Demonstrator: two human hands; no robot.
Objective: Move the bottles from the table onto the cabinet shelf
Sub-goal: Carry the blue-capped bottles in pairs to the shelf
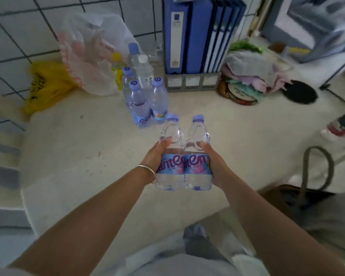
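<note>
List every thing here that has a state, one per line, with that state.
Left hand: grips the left held bottle.
Right hand: grips the right held bottle.
Left held bottle: capped, upright, lifted, side by side with the other.
Right held bottle: capped, upright, lifted.
Bottles on the table: standing, capped, clustered.
Binders: closed, upright in a rack.
Clear plastic bag: crumpled, by the wall.
Yellow bag: slumped flat.

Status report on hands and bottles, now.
Left hand grips one bottle, right hand another. Six bottles left on table. Nothing obstructing.
</note>
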